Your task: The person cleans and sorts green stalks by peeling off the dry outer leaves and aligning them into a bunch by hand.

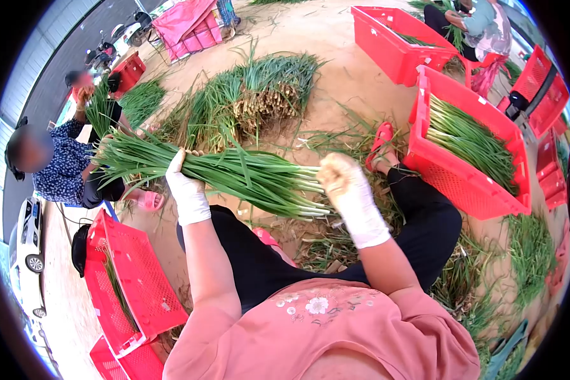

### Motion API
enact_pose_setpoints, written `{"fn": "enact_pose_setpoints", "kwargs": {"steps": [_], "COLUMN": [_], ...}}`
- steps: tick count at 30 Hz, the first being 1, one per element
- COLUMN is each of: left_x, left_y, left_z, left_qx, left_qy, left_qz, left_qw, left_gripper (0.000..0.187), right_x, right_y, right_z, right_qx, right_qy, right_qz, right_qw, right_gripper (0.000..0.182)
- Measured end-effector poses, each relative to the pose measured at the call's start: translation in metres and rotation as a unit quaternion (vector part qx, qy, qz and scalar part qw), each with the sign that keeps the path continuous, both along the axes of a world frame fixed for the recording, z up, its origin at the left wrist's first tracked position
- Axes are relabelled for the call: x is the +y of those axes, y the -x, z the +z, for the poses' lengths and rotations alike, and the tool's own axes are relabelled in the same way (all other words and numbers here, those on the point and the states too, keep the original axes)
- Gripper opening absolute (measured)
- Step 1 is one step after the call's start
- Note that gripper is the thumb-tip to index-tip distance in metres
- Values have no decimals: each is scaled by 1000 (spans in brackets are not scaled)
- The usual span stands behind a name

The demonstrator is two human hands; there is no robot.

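Watching remotely by head camera. Bunch of green stalks [253,177] mid-view, above the lap, leafy tips toward 10 o'clock, white ends toward 4. Left hand [187,182], gloved, at 9 o'clock: wrapped round the leafy part. Right hand [343,183], at 3: fingers curled beside the white ends, blurred; I can't tell whether it grips any. My worry: the left hold sits far from the white ends, so a hard pull there could slide stalks out or fan them. Squeezing might bruise leaves. Dropped stalks could mix with litter [329,250] at 5.
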State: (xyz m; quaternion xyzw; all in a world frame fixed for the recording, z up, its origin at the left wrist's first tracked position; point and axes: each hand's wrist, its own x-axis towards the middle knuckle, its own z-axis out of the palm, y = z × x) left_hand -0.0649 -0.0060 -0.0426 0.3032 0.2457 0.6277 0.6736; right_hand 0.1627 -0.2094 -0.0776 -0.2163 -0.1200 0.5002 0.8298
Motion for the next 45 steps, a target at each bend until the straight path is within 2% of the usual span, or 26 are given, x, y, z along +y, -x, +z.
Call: {"fn": "enact_pose_setpoints", "kwargs": {"steps": [1,2,3,4,5,6,9,10,11,12,13,14,17,24,26,28,31,33,34,36,38,40,42,43,44,45], "left_x": [1,0,0,1,7,8,8,4,-1,-6,-9,-15,-10,-7,-1,-6,-6,4,6,9,9,13,15,18,20,10], "left_y": [2,3,3,2,3,1,0,-4,-8,-12,-17,-22,-27,-28,-27,-34,-35,-28,-24,-16,-9,-1,2,4,6,6], "left_z": [-2,-3,-2,-1,-5,-5,-7,-5,-3,0,1,2,-9,-11,-17,-15,-13,-16,-18,-20,-21,-30,-36,-45,-54,-45], "left_qx": [1,0,0,-1,-9,-13,-21,-27,-16,-5,2,-2,38,75,87,79,73,18,18,6,5,95,135,233,329,353], "left_qy": [-1,0,0,-2,10,8,5,18,18,17,6,13,13,33,14,-2,1,87,90,133,141,69,39,-35,-108,-95], "left_qz": [-6,-5,-5,-5,2,6,-9,-5,-12,-19,-27,-40,-38,-21,-19,-8,-4,31,34,59,68,80,85,118,149,130], "left_qw": [1000,1000,1000,1000,1000,1000,1000,999,1000,1000,1000,999,998,996,996,997,997,996,995,989,988,990,987,965,926,922], "left_gripper": [11,11,11,11,10,10,14,14,14,15,15,15,12,13,12,9,7,13,13,11,15,27,34,34,34,36], "right_x": [-11,-17,-22,-33,-38,-39,-15,-3,7,17,27,35,40,35,47,60,62,57,53,35,10,-10,-16,-16,-17,-16], "right_y": [-20,-47,-65,-70,-67,-62,-21,-6,12,24,33,43,53,42,42,41,41,37,37,28,11,10,8,9,6,6], "right_z": [-2,-16,-22,-18,-16,-13,-22,-27,-18,-11,-7,0,30,28,38,47,61,57,52,34,-9,-33,-78,-85,-89,-84], "right_qx": [53,34,5,-70,-229,-380,-398,-475,-511,-552,-533,-568,-428,-284,-264,-233,-286,-397,-458,-536,-606,-762,-802,-792,-792,-781], "right_qy": [-23,-148,-196,-79,35,147,175,188,172,162,140,130,126,47,82,46,53,43,53,139,105,170,245,226,227,266], "right_qz": [-3,43,47,-5,-12,-19,120,103,55,46,60,15,139,90,61,78,77,21,-76,-153,-21,75,27,-55,-54,-62], "right_qw": [998,988,979,994,973,913,892,854,840,816,833,813,884,953,959,968,954,917,884,819,789,620,544,565,564,562], "right_gripper": [5,7,13,16,19,22,34,45,55,56,57,47,18,13,12,12,13,15,18,19,17,16,20,23,23,25]}}
